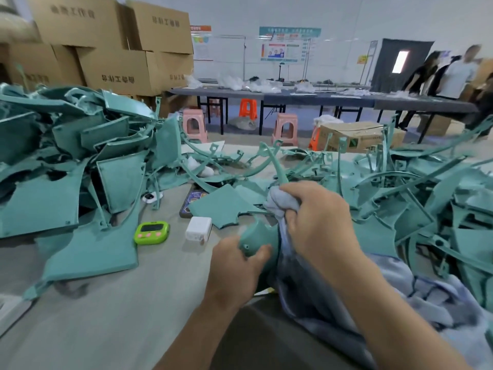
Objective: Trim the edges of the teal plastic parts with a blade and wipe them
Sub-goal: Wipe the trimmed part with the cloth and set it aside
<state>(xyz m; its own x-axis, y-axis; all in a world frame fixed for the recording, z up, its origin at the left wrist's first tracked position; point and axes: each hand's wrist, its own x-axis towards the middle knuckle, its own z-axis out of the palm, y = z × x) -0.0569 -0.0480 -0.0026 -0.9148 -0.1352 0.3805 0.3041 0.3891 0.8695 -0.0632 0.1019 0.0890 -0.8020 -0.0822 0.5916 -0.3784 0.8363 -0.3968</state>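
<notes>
My left hand [234, 265] grips the near end of a long curved teal plastic part [257, 236], thumb on top. The part's thin far end [277, 169] rises away from me. My right hand [317, 220] clutches a bunched pale blue-grey cloth [280, 206] wrapped around the middle of that part. The rest of the cloth [386, 311] hangs down to the right over the table edge. No blade is visible.
Large heaps of teal parts lie at the left [66, 161] and right [426, 198] on the grey table [120, 303]. A green timer [152, 232], a white charger [198, 231] and a phone [190, 202] lie between them. Cardboard boxes, stools and people stand behind.
</notes>
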